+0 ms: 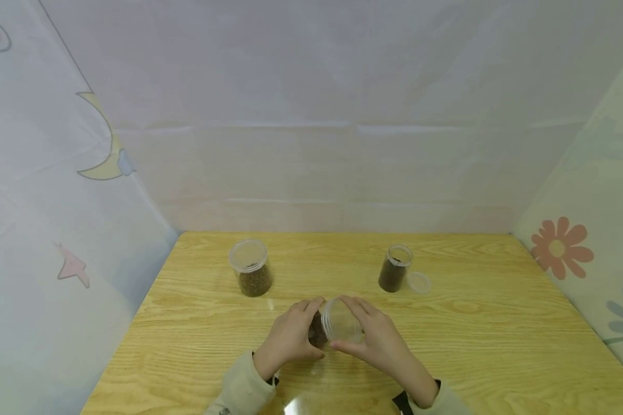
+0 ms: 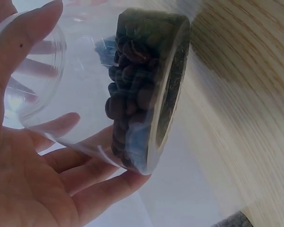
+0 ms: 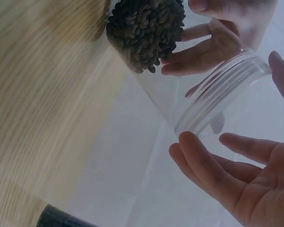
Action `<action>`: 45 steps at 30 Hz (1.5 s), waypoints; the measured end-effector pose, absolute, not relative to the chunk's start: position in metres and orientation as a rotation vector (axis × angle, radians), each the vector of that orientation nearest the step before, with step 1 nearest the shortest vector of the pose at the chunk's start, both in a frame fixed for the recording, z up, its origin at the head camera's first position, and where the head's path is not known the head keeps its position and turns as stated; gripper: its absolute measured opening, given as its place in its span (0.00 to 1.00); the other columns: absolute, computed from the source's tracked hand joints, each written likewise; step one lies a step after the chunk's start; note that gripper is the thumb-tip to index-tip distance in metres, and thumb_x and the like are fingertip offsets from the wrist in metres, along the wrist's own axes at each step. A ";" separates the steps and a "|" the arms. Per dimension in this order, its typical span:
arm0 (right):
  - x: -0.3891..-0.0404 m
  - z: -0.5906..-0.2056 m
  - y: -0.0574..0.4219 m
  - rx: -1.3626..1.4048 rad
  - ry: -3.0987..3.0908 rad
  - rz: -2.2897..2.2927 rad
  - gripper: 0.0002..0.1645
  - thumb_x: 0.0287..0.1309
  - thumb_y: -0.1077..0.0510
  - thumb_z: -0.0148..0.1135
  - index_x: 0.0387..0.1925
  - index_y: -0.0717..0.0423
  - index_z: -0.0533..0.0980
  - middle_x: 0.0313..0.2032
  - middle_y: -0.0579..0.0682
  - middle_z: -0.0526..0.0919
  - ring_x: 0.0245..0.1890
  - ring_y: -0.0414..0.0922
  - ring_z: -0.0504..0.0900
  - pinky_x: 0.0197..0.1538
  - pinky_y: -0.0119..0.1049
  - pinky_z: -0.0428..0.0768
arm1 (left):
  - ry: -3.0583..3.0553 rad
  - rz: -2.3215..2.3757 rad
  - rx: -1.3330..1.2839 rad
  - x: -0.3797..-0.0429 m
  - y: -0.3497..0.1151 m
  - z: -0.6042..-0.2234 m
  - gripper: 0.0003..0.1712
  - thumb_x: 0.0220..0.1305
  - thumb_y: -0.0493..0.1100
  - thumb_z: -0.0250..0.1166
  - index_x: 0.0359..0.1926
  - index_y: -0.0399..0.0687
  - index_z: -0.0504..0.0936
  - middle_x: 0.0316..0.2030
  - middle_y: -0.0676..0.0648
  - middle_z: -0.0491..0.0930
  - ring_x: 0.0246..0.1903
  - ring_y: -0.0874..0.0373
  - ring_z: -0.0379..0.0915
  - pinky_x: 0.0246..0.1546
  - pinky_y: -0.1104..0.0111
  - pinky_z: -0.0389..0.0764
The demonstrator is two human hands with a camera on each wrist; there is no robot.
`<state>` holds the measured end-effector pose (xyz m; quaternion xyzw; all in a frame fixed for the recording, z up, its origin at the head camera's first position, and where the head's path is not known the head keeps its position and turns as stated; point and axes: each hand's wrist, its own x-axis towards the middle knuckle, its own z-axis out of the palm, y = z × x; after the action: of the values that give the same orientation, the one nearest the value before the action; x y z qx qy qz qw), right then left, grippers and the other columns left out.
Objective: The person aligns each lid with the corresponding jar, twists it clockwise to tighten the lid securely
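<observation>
Between my two hands a clear jar lies tipped on its side, with dark coffee beans gathered at its base end. My left hand grips the bean end, its thumb and fingers curved round the wall. My right hand holds the ridged mouth end, thumb on one side of the rim and fingertips on the other. In the right wrist view the ridged ring sits between those fingers, and the left hand's fingers show behind the beans.
A wider clear jar with brown contents stands at the back left of the wooden table. At the back right stands a narrower jar with dark contents, a clear round lid lying beside it. Printed cloth walls surround the table.
</observation>
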<state>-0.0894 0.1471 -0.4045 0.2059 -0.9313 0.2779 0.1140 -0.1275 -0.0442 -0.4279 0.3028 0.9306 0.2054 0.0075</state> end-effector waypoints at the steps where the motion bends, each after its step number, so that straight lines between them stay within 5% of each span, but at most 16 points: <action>1: -0.089 -0.405 0.146 0.591 -2.730 0.815 0.48 0.36 0.41 0.72 0.58 0.61 0.68 0.50 0.61 0.75 0.44 0.58 0.78 0.40 0.51 0.78 | 2.910 0.639 0.942 -0.127 -0.044 -0.428 0.56 0.27 0.52 0.81 0.61 0.46 0.64 0.50 0.42 0.74 0.47 0.47 0.72 0.38 0.57 0.78; 9: -0.088 -0.404 0.144 0.509 -2.767 0.768 0.49 0.37 0.38 0.70 0.57 0.62 0.68 0.47 0.63 0.77 0.40 0.58 0.79 0.39 0.49 0.79 | 2.913 0.642 0.930 -0.127 -0.044 -0.426 0.55 0.28 0.52 0.80 0.61 0.46 0.64 0.50 0.42 0.74 0.47 0.47 0.72 0.38 0.56 0.78; 15: -0.088 -0.401 0.150 0.525 -2.799 0.749 0.51 0.36 0.38 0.70 0.59 0.61 0.66 0.51 0.64 0.74 0.46 0.61 0.75 0.43 0.54 0.76 | 2.900 0.649 0.941 -0.127 -0.043 -0.426 0.55 0.28 0.51 0.81 0.61 0.46 0.64 0.50 0.41 0.73 0.47 0.47 0.72 0.39 0.56 0.78; 26: -0.100 -0.399 0.168 1.069 -2.662 0.863 0.55 0.34 0.44 0.74 0.64 0.54 0.61 0.66 0.58 0.56 0.62 0.60 0.58 0.51 0.58 0.69 | 2.906 0.626 0.963 -0.127 -0.044 -0.425 0.56 0.27 0.51 0.81 0.60 0.43 0.64 0.50 0.40 0.74 0.47 0.46 0.72 0.39 0.57 0.78; 33: -0.101 -0.401 0.168 1.088 -2.675 0.861 0.54 0.34 0.52 0.76 0.64 0.54 0.61 0.64 0.57 0.59 0.60 0.57 0.61 0.51 0.53 0.71 | 2.898 0.634 0.949 -0.127 -0.044 -0.426 0.56 0.28 0.51 0.80 0.61 0.43 0.64 0.51 0.40 0.73 0.48 0.46 0.72 0.39 0.57 0.78; 45: -0.101 -0.402 0.162 0.917 -2.737 0.781 0.50 0.41 0.38 0.68 0.63 0.55 0.62 0.57 0.60 0.68 0.53 0.60 0.70 0.45 0.54 0.75 | 2.905 0.624 0.945 -0.128 -0.044 -0.426 0.56 0.28 0.52 0.80 0.61 0.44 0.64 0.50 0.41 0.74 0.47 0.47 0.72 0.38 0.57 0.78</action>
<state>-0.1008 0.1618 -0.4024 0.3058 -0.9127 0.2603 0.0755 -0.1275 -0.0442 -0.4262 0.3031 0.9316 0.2001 0.0119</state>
